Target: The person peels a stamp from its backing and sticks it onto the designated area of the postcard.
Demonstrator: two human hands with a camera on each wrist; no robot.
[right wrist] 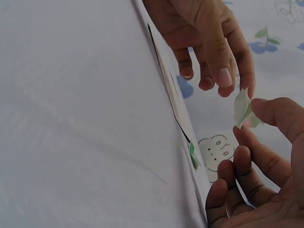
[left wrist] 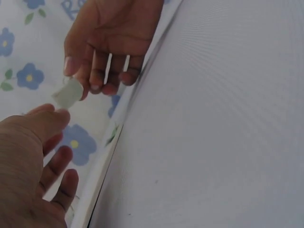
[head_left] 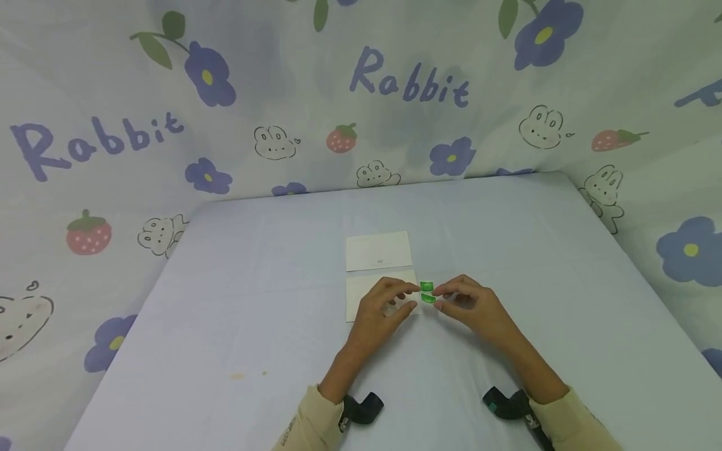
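Note:
My right hand point(head_left: 470, 307) pinches a small green wrapper point(head_left: 429, 299) between thumb and index fingertip. In the right wrist view this wrapper point(right wrist: 242, 108) is bent, with a pale side and a jagged edge. Across from it is my left hand point(head_left: 380, 307), thumb and index finger apart, the index fingertip right at the wrapper. From the left wrist, the pale side of the wrapper point(left wrist: 68, 93) shows between the two hands. A second small green piece point(head_left: 427, 285) lies just beyond the fingertips, also visible as a green scrap point(right wrist: 193, 155) in the right wrist view.
A white card with two panels point(head_left: 379, 252) lies on the white-covered table point(head_left: 254, 282); my left hand covers part of its nearer panel. Behind the table hangs a curtain point(head_left: 304, 81) printed with rabbits and flowers. Small yellowish spots point(head_left: 237, 376) mark the cloth at left.

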